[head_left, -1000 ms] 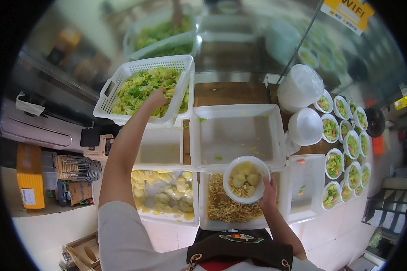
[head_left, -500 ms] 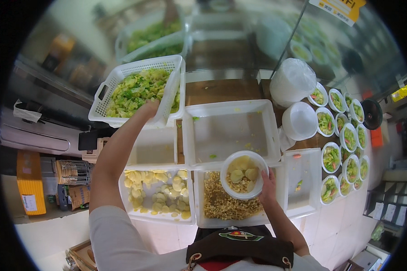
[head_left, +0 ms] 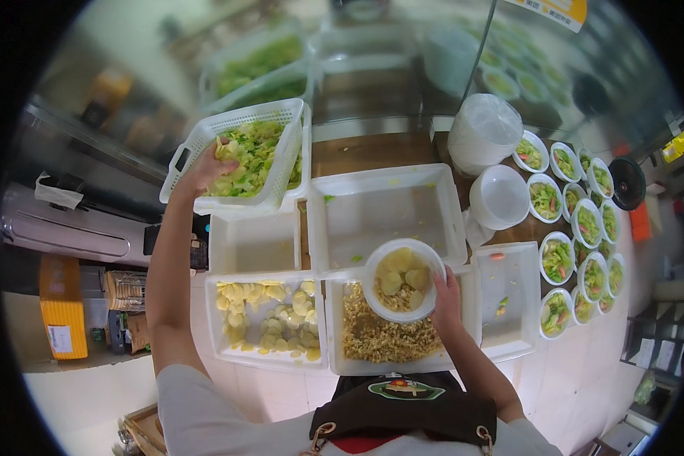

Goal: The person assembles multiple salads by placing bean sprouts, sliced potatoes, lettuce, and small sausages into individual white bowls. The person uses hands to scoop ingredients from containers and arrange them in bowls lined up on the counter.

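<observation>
My left hand (head_left: 209,169) is in the white perforated basket (head_left: 292,148), its fingers closed around some chopped cabbage (head_left: 254,156) near the basket's left side. The basket rests tilted in a white tub. With my right hand (head_left: 447,292) I grip the right rim of a white round bowl (head_left: 372,287). Pale yellow slices (head_left: 397,275), which look like potato, lie in that bowl over brown crumbly bits. Below the bowl is a white tray (head_left: 338,365) of brown chopped bits (head_left: 387,338). Left of that stands a tray (head_left: 211,319) of yellow slices (head_left: 239,300).
A wide white tray (head_left: 387,220) with a few scraps lies in the middle, a smaller white tray (head_left: 258,247) to its left. Stacked white bowls (head_left: 501,194) and a wrapped stack (head_left: 485,133) stand right. Several filled bowls (head_left: 557,258) crowd the far right, beside a narrow tray (head_left: 509,304).
My left hand has moved left within the basket, from its near right corner to its left side, and now grasps cabbage. The bowl in my right hand has shifted slightly left and up.
</observation>
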Available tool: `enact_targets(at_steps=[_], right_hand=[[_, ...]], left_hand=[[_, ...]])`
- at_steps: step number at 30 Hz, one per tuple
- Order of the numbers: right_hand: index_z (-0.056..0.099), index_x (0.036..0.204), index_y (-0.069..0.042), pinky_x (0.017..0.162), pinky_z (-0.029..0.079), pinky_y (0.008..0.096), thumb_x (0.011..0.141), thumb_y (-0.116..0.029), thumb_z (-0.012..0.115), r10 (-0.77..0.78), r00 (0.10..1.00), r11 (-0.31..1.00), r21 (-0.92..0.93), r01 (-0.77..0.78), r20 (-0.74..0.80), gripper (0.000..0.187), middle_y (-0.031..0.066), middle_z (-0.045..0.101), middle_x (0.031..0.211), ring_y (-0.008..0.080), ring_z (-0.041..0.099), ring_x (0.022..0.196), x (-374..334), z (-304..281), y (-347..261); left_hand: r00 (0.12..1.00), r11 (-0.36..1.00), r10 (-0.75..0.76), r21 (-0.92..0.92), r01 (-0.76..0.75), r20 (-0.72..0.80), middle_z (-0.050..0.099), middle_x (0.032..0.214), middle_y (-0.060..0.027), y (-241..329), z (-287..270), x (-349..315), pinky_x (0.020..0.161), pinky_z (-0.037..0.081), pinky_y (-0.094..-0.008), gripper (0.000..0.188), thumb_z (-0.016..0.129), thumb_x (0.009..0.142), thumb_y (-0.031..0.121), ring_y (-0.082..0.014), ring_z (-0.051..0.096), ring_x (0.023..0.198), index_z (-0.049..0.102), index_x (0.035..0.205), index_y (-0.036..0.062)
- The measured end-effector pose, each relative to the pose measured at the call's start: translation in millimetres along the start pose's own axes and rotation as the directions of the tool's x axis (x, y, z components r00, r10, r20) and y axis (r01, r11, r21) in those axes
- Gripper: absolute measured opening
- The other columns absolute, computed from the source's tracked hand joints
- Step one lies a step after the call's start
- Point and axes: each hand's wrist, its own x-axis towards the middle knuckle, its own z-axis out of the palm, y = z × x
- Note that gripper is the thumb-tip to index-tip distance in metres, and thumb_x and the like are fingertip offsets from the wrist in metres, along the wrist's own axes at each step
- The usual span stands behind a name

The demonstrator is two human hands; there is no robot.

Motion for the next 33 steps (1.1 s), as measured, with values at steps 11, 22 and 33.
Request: enact_targets(at_steps=[11, 22, 33], right_hand=[[0.049, 0.114, -0.004, 0.082, 0.044, 0.0257, 0.093, -0.018, 0.048, -0.011, 0.997, 0.995, 0.102, 0.002, 0.079, 0.026, 0.0041, 0.056, 0.102, 0.0111, 0.053, 0.092, -7, 61, -37], [0.049, 0.114, -0.003, 0.079, 0.044, 0.0252, 0.094, -0.020, 0.047, -0.110, 0.993, 0.979, 0.169, 0.115, -0.042, 0.026, 0.0046, 0.056, 0.100, 0.0101, 0.052, 0.091, -29, 5, -78], [0.050, 0.113, -0.004, 0.077, 0.046, 0.0253, 0.093, -0.020, 0.049, -0.069, 0.997, 0.933, 0.356, 0.054, 0.030, 0.026, 0.0051, 0.057, 0.101, 0.0111, 0.054, 0.090, -29, -34, -95]], left_hand=[[0.833, 0.954, 0.202, -0.297, -0.047, 0.516, 0.051, 0.110, -0.0012, 63, 203, -124, 0.087, 0.043, -0.0268, 0.050, 0.066, 0.078, 0.004, -0.0118, 0.050, 0.100, 0.043, 0.121, 0.0104], [0.818, 0.914, 0.397, -0.097, -0.393, 0.416, 0.045, 0.123, -0.0098, 65, 324, -164, 0.093, 0.039, -0.0291, 0.044, 0.049, 0.086, 0.000, -0.0191, 0.048, 0.110, 0.043, 0.129, 0.0092], [0.641, 0.510, 0.726, 0.430, -0.745, 0.249, 0.051, 0.108, -0.0160, 100, 382, -189, 0.080, 0.044, -0.0412, 0.038, 0.065, 0.074, 0.009, -0.0358, 0.050, 0.098, 0.058, 0.111, 0.0094]])
